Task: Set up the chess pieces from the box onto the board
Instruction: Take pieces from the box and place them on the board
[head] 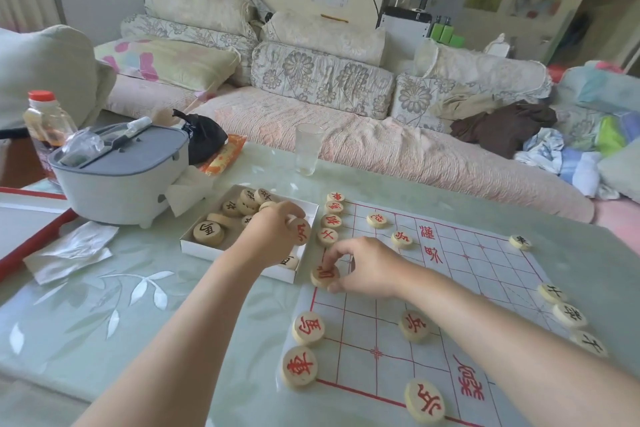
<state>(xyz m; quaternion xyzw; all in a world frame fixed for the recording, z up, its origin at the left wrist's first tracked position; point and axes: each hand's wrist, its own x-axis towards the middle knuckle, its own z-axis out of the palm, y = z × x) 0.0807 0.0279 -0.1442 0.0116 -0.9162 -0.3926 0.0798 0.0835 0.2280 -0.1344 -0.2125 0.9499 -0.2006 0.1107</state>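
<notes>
A white paper chess board [426, 291] with red grid lines lies on the table. Round wooden pieces with red characters line its left edge, and black-marked pieces [568, 314] sit along the right edge. A shallow white box [194, 244] left of the board holds several wooden pieces. Over the box's right side, my left hand [273, 236] pinches a red-marked piece [300, 231], tilted on edge. My right hand [363, 265] holds another red-marked piece [323, 276] with fingertips at the board's left edge.
A grey and white lidded pot [121, 173] stands behind the box, with a bottle [45, 121], a black bag [204, 139] and tissues [69, 250] nearby. A clear glass [307, 149] stands behind the board. A sofa with cushions and clothes runs along the table's far side.
</notes>
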